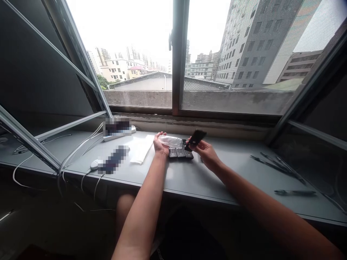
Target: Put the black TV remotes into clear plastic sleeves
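Observation:
My left hand (159, 145) is closed on the end of a translucent white plastic sleeve (171, 141), which stretches to the right above the desk. In my right hand (208, 154) is a dark remote control (197, 138), gripped near its lower end and tilted up to the right. The remote is beside the sleeve's right end; whether they touch is unclear. Below the sleeve, black remote controls (180, 153) with small buttons lie side by side on the grey desk (211, 187). A stack of white plastic sleeves (142, 151) lies left of my left hand.
At the left are a white power strip (119, 137), a pixelated dark object (114, 160), a white round plug (94, 164) and trailing white cables (78, 144). Dark cables (282, 167) and a pen (295, 193) lie at the right. Metal posts (81, 61) flank the window.

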The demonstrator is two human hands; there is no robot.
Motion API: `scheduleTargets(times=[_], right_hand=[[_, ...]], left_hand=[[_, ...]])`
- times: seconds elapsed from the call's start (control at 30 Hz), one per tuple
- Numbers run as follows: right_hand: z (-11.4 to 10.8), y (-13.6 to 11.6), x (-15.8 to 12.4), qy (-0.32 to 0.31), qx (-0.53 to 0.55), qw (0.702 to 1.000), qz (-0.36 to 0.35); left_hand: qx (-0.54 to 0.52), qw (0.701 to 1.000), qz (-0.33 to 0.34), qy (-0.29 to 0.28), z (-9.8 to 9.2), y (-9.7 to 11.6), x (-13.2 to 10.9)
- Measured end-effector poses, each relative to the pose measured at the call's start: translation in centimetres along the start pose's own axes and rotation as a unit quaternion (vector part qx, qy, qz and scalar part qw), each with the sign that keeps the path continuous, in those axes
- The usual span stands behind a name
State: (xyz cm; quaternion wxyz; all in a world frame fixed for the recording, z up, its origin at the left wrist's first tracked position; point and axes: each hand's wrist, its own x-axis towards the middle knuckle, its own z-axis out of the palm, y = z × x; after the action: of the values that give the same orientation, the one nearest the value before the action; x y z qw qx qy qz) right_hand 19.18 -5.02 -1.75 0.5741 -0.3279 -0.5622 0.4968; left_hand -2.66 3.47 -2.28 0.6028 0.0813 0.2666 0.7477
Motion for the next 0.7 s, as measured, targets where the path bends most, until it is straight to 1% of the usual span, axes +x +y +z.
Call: scheduleTargets(times=[0.13, 0.2, 0.33, 0.43, 0.53, 0.7], right_hand=[[0.1, -0.1, -0.1, -0.006, 0.104, 0.992, 0.075], [0.1, -0.2, -0.2, 0.004, 0.114, 0.988, 0.1], [0.2, -0.5, -0.4, 0.003, 0.087, 0.99, 0.115], [0.2, -0.6, -0.5, -0.018, 0.053, 0.992, 0.111], [0.1, -0.9, -0.6, -0.036, -0.008, 0.995, 0.089], [-0.1, -1.5, -0.8, -0.038, -0.122, 0.99, 0.059]], left_hand=[[0.001, 1.0, -0.004, -0.002, 0.0, 0.0, 0.0], [0.0, 1.0, -0.006, -0.003, 0.0, 0.0, -0.1], [-0.029, 1.0, -0.005, 0.002, -0.1, 0.1, 0.0], [-0.072, 0.997, 0.021, 0.003, -0.2, 0.2, 0.2], [-0.091, 0.995, 0.044, 0.015, -0.2, 0.4, 0.3], [-0.12, 0.991, 0.061, 0.016, -0.3, 0.7, 0.5]])
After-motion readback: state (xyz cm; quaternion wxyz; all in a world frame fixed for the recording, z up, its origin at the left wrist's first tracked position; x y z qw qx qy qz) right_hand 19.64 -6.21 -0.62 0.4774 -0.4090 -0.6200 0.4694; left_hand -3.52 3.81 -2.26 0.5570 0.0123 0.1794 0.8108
